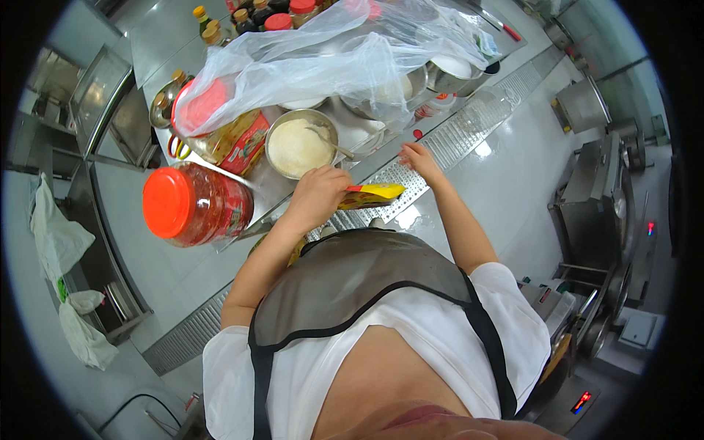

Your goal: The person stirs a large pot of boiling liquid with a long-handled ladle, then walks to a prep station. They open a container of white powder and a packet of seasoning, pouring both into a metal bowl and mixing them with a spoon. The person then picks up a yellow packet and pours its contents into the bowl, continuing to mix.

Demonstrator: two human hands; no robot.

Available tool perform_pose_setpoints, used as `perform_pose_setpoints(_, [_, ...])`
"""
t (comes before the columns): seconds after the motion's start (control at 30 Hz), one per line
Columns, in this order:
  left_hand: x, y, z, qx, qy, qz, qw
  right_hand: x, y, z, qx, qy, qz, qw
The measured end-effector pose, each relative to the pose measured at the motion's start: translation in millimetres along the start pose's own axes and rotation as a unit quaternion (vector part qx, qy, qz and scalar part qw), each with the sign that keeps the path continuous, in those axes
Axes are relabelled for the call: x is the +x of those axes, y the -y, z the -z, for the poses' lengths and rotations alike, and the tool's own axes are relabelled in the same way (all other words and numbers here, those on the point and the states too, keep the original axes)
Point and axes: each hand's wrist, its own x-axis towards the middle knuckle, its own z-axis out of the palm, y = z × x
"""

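My left hand point(322, 192) is closed on the end of a yellow and red plastic packet point(374, 196), which hangs past the table edge in front of the apron. Just beyond that hand stands a steel bowl of pale powder point(300, 144) with a metal spoon point(334, 144) resting in it. My right hand point(419, 160) is raised to the right of the packet, with fingers partly bent and nothing seen between them. Left of the bowl lies a large red-lidded jar point(239, 140), partly under clear plastic film. Nearer stands another big jar with a red lid point(168, 202).
Clear plastic film point(308, 66) covers bowls and jars on the steel table. Sauce bottles point(245, 21) stand at the back; a red-handled knife point(510, 32) lies at the far right. A floor drain grate point(440, 151) runs beside the table, and steel stoves point(588, 209) stand at right.
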Motion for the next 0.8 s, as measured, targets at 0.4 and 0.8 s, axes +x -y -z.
perform_pose_setpoints(0.4, [153, -92, -14, -0.213, -0.002, -0.159, 0.964, -59, -84, 62, 0.516, 0.184, 0.081, 0.833])
perform_pose_setpoints(0.8, [288, -94, -46, -0.167, -0.02, -0.094, 0.981, -3, -43, 189, 0.478, 0.146, 0.205, 0.842])
